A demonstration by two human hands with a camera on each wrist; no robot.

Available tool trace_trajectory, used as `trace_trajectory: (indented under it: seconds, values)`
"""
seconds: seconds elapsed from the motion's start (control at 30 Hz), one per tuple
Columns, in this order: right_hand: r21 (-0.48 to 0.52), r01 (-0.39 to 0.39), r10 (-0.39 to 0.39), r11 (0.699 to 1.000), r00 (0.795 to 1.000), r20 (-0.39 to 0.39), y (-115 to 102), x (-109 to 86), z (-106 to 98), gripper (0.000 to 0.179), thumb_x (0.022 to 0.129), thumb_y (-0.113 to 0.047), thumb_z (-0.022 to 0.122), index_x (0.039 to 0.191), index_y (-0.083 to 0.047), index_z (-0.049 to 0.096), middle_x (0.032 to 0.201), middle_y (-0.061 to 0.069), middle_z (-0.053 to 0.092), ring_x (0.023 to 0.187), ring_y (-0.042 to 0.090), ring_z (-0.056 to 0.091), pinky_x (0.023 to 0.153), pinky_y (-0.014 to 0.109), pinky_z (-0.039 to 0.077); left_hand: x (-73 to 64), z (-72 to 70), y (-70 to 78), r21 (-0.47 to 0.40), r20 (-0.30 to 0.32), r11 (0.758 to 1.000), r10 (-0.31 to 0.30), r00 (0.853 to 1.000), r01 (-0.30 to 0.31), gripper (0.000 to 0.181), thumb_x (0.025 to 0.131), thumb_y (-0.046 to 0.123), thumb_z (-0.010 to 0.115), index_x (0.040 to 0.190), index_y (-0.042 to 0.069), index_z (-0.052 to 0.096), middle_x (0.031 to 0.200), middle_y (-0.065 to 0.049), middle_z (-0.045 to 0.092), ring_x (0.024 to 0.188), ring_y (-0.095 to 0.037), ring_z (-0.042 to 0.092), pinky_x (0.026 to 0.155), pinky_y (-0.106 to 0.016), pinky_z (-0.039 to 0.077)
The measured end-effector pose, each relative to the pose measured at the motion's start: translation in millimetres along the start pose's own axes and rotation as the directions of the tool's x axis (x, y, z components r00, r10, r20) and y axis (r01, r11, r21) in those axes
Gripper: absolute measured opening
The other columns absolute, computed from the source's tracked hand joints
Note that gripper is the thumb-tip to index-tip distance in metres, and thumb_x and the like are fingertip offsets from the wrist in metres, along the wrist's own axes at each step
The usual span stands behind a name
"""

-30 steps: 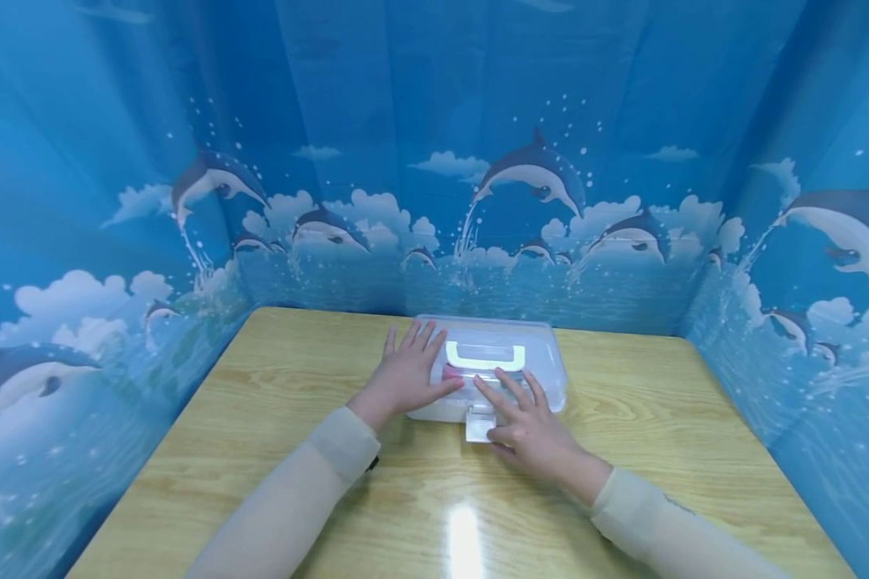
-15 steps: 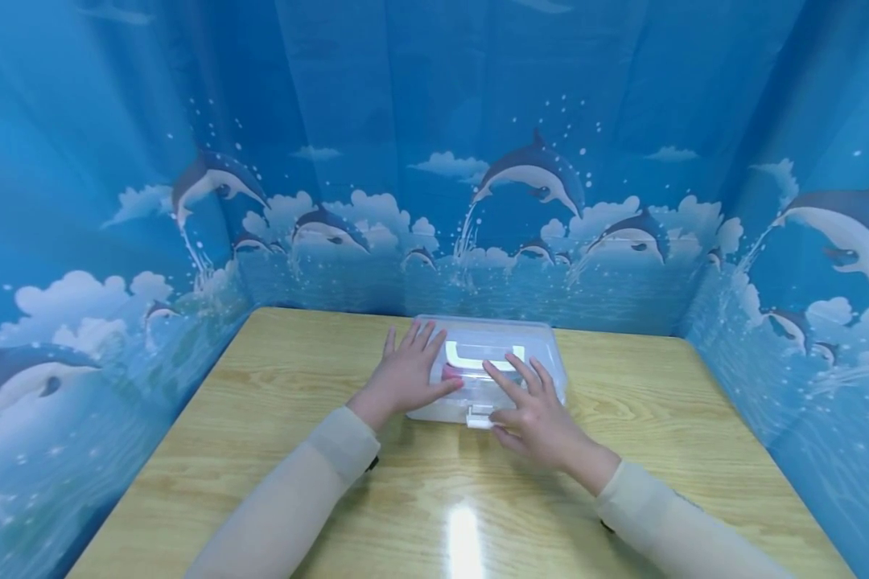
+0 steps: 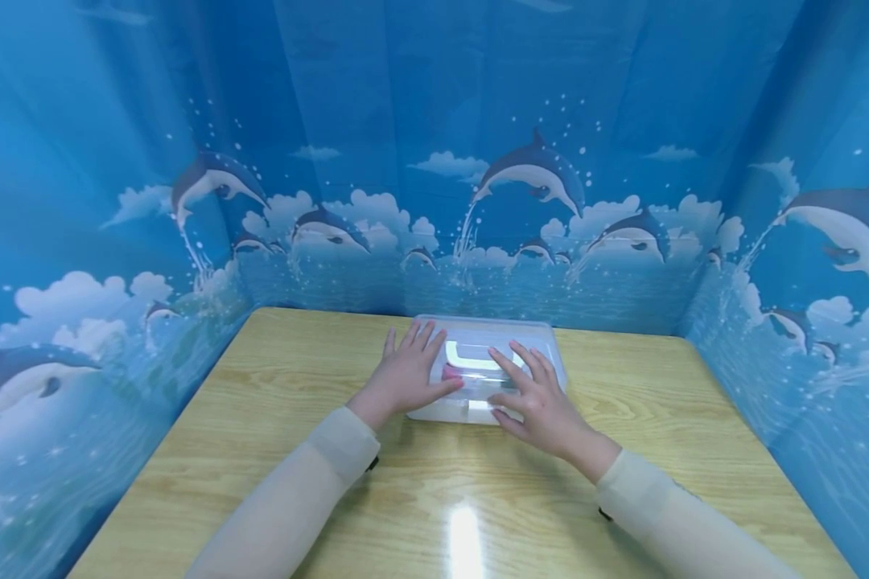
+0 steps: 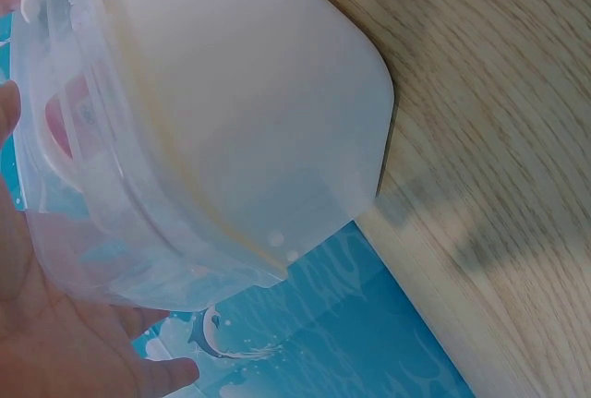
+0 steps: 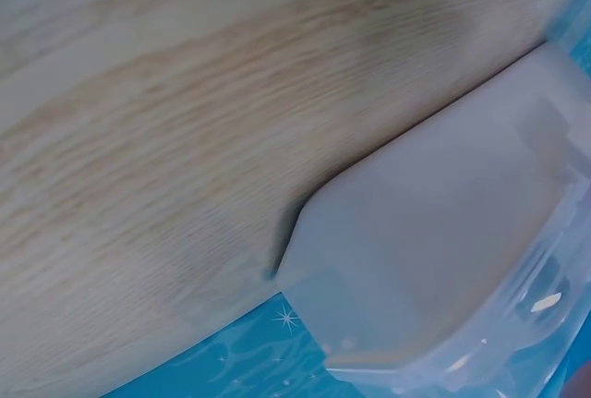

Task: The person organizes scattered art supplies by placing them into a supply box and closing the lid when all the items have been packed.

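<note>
A translucent white plastic storage box [image 3: 442,412] with a clear lid and a white carry handle [image 3: 472,363] sits on the table. My left hand [image 3: 404,378] rests on the left part of the lid, fingers straight and spread. Over the right front of the lid lies my right hand [image 3: 545,408], its fingers extended and its thumb by the front latch [image 3: 480,406]. That latch is folded up against the box front. Something pinkish-red [image 4: 66,119] shows through the lid in the left wrist view. The right wrist view mostly shows the box's front wall [image 5: 416,232].
The wood-grain table [image 3: 282,498] carries the box near its far edge. Blue curtains [image 3: 348,104] printed with dolphins hang at the back and on both sides, close to the table edges.
The latch has swung from sticking out below the box front to lying up against it. My right hand has risen slightly with it; my left hand has stayed in place.
</note>
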State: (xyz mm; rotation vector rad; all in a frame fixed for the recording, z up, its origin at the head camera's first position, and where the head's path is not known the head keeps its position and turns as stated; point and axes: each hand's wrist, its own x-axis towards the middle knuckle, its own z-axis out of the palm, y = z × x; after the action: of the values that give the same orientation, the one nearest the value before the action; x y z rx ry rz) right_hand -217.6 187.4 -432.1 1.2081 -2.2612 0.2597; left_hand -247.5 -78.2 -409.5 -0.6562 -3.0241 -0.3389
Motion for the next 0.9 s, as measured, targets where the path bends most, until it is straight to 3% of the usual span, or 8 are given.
trace_trajectory:
  seconds: [0.37,0.67,0.77,0.9]
  values:
    - [-0.025,0.023,-0.023,0.999,1.0,-0.011,2.7,-0.7,2.5,0.024,0.078,-0.024,0.084,0.101,-0.02,0.079,0.159,0.014,0.036,0.14,0.049,0.031,0.107,0.07,0.029,-1.7,-1.9,1.2,0.0,-0.004,1.0,0.007,1.0,-0.007,0.092,0.092,0.074,0.045,0.162,0.018,0.019,0.167,-0.01,0.009,0.153,-0.032,0.0,0.116,-0.065,-0.004]
    - [-0.192,0.153,-0.155,0.97,0.988,0.003,-1.8,-0.1,2.2,0.026,0.088,-0.028,0.074,0.107,-0.013,0.079,0.156,0.012,0.042,0.139,0.042,0.04,0.114,0.061,0.027,-2.0,-2.3,1.2,0.005,-0.004,1.0,0.012,1.0,-0.012,0.095,0.091,0.077,0.041,0.162,0.018,0.018,0.167,-0.011,0.01,0.153,-0.033,0.0,0.117,-0.065,-0.003]
    - [-0.222,0.171,-0.169,0.96,0.985,0.026,-3.7,0.0,1.8,0.028,0.091,-0.03,0.07,0.111,-0.013,0.078,0.157,0.011,0.04,0.14,0.041,0.039,0.115,0.06,0.025,-1.8,-2.5,1.6,-0.005,0.002,1.0,0.006,1.0,-0.006,0.095,0.091,0.076,0.043,0.162,0.018,0.018,0.167,-0.011,0.009,0.153,-0.033,-0.001,0.116,-0.064,-0.005]
    - [-0.24,0.174,-0.168,0.955,0.985,0.046,-5.2,-0.2,1.8,0.034,0.087,-0.032,0.076,0.115,-0.014,0.076,0.159,0.01,0.038,0.144,0.039,0.034,0.116,0.061,0.023,-1.9,-2.9,2.2,0.004,0.007,1.0,0.002,1.0,-0.002,0.095,0.091,0.077,0.042,0.162,0.019,0.017,0.167,-0.011,0.009,0.153,-0.032,-0.001,0.116,-0.064,-0.005]
